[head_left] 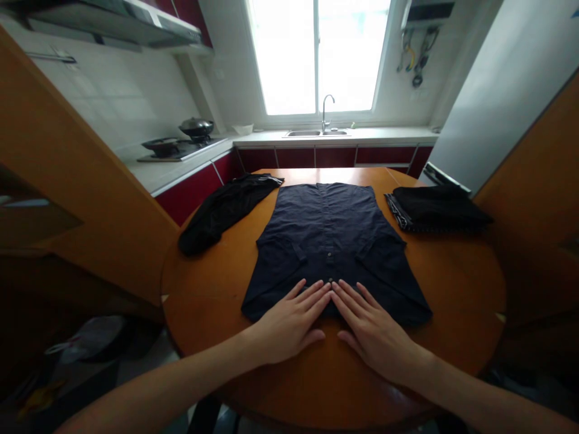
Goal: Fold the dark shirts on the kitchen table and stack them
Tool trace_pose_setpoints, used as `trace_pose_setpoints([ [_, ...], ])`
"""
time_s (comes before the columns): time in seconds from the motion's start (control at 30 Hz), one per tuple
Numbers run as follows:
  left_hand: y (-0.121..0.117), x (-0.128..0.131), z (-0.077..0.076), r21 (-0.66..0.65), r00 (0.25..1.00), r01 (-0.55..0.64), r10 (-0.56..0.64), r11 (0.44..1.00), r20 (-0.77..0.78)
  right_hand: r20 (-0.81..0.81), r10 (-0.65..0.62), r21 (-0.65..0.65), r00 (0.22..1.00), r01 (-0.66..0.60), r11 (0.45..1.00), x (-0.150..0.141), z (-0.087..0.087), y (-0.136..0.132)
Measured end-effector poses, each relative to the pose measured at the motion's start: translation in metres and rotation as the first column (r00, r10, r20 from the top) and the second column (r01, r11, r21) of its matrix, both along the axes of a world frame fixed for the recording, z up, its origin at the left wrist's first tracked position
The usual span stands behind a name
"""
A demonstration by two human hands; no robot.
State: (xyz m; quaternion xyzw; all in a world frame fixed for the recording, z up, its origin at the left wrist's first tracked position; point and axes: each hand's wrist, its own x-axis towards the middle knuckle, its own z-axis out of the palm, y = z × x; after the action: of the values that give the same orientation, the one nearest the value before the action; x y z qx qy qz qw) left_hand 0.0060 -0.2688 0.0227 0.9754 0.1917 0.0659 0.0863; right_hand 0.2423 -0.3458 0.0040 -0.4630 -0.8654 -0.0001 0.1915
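Note:
A dark navy button-up shirt lies spread on the round wooden table, its lower part nearest me and small buttons running down its middle. Flat on its near edge rests my left hand, fingers stretched toward the centre. My right hand mirrors it from the other side, also flat with fingers extended. The fingertips of both hands almost meet beside a button. Neither hand grips the cloth. The sleeves are not clearly seen; diagonal folds show at both sides of the shirt.
On the table, a black garment lies bunched at the left, and folded dark clothes are stacked at the right. Beyond are a counter with a sink, a stove with a lidded pan, and a pale refrigerator.

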Motion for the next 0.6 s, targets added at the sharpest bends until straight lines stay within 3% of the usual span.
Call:
trace_pose_setpoints([
  [0.33,0.001,-0.011,0.002,-0.011,0.999,0.05,-0.05,0.999,0.014,0.029,0.013,-0.073,0.999,-0.011,0.997,0.009,-0.007,-0.012],
  [0.6,0.0,0.012,-0.008,0.102,0.998,-0.033,0.027,0.994,0.064,-0.002,-0.033,-0.041,0.999,0.033,0.999,0.004,-0.009,-0.008],
])
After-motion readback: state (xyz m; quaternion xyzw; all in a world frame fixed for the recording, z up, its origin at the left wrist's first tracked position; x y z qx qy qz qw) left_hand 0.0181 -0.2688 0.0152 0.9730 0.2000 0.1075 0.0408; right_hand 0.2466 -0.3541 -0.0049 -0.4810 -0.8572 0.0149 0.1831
